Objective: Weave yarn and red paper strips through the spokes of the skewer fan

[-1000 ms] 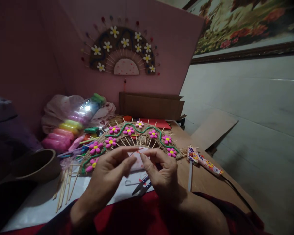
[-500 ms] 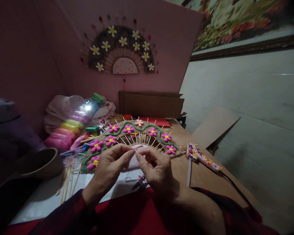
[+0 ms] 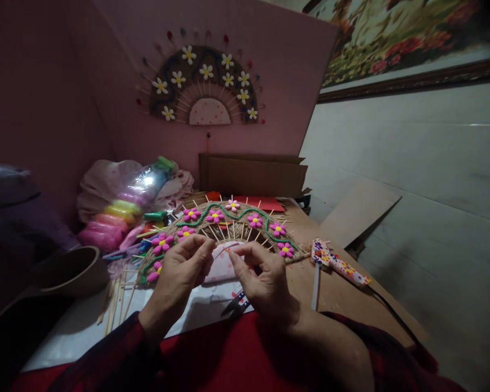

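Note:
My right hand (image 3: 265, 277) pinches a thin orange-red strip (image 3: 227, 250) between thumb and forefinger. My left hand (image 3: 185, 275) is closed in a pinch to the left of it, and what its fingertips hold, if anything, is too small to make out. A gap separates the two hands. Behind them lies a twine-wrapped fan (image 3: 245, 218) with pink clay flowers, a wavy green line and thin sticks; its pale half-round base (image 3: 220, 267) shows between my hands. Dark-bladed scissors (image 3: 233, 306) lie under my right hand, partly hidden.
A flower-patterned glue gun (image 3: 338, 264) rests at the right, its cord running toward me. At the left are loose wooden sticks (image 3: 114, 305), a cardboard ring (image 3: 75, 272) and bagged coloured clay (image 3: 110, 223). A finished-looking fan (image 3: 206, 71) hangs on the pink board behind.
My hands have come apart: the left has drawn away to the left, while the right stays nearly in place with the thin strip. The fan has not moved.

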`<state>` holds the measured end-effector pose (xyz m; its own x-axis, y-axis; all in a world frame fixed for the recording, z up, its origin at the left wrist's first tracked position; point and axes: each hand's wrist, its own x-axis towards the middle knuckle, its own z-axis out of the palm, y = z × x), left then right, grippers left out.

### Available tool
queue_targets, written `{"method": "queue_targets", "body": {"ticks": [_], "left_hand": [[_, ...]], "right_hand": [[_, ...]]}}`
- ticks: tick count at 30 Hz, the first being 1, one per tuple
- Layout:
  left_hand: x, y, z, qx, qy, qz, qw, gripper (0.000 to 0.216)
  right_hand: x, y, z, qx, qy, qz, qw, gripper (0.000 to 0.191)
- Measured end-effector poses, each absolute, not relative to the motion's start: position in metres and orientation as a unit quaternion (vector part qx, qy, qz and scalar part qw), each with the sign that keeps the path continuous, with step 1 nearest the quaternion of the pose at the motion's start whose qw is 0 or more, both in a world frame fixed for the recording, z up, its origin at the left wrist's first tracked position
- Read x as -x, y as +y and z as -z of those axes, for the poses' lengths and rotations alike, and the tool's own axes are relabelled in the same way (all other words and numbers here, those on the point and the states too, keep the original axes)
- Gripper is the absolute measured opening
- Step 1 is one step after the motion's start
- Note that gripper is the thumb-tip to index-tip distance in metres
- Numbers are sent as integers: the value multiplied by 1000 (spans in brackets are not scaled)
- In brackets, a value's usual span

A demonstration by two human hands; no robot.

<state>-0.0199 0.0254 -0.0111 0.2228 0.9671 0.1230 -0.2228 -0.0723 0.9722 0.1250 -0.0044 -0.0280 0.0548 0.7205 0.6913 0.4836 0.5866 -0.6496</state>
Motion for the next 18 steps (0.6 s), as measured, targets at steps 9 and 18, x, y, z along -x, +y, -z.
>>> {"method": "queue_targets", "body": {"ticks": [9, 18], "left_hand": [[22, 28, 11, -396, 334, -498, 696, 29], [22, 27, 13, -434, 311, -493, 687, 21]], "right_hand": [[-125, -7, 29, 448, -671, -122, 578, 11], [-123, -6, 16, 402, -580, -361, 610, 16]]}}
